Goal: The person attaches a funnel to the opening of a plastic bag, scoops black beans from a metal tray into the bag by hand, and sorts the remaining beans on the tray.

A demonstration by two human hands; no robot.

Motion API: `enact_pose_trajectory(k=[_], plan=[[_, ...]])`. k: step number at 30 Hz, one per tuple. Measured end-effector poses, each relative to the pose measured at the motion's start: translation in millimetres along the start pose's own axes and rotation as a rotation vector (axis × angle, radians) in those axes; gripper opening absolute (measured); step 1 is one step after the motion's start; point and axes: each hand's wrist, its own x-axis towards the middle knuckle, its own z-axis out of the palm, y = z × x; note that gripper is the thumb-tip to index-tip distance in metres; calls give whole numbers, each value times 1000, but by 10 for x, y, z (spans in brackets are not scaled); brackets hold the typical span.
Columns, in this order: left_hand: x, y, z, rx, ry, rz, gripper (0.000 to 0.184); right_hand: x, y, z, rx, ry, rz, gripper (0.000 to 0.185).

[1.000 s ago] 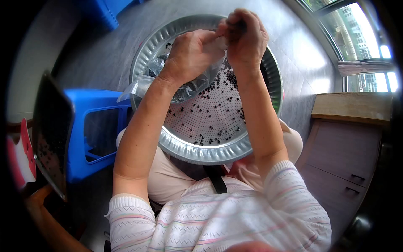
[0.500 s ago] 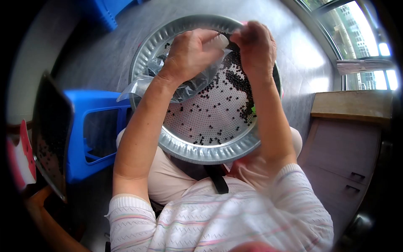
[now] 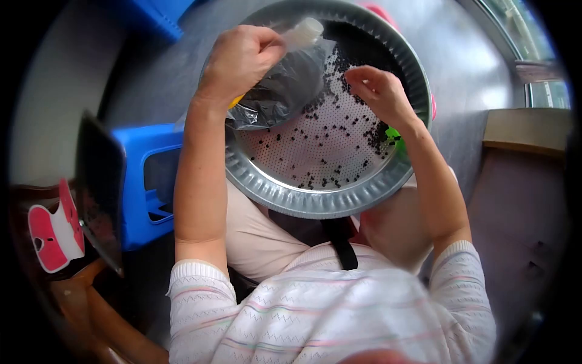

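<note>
My left hand is closed around a translucent bottle neck with a white mouth. Just below it, a clear plastic bag rests over the left part of a round metal sieve. Small black seed-like grains lie thickly along the far right of the sieve, and more are scattered over its perforated bottom. Above the grains hovers my right hand, fingers loosely bent and thumb apart, with nothing visible in it. A bright green piece sits near its wrist.
The sieve rests over my lap. To the left is a blue plastic stool, beside a dark tilted panel and a pink-and-white object. Another blue plastic piece stands at the far left. A cabinet is on the right.
My hands have moved apart. The left went left with the bottle neck; the right came down toward me and its fingers loosened. The view has shifted, and more of the green piece shows.
</note>
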Motion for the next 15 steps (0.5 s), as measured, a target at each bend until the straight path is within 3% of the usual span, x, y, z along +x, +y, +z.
enact_pose_trajectory(k=[3, 9, 13, 15], plan=[[-11, -5, 71, 86, 94, 56, 15, -5, 77, -68, 32, 7, 83, 20], [-21, 137, 112, 122, 217, 94, 13, -63, 127, -198, 33, 58, 18, 19], [-132, 182, -376, -174, 189, -156, 13, -90, 234, -238, 55, 43, 4, 19], [-159, 286, -416, -170, 190, -131, 14, -101, 225, -271, 60, 60, -5, 19]])
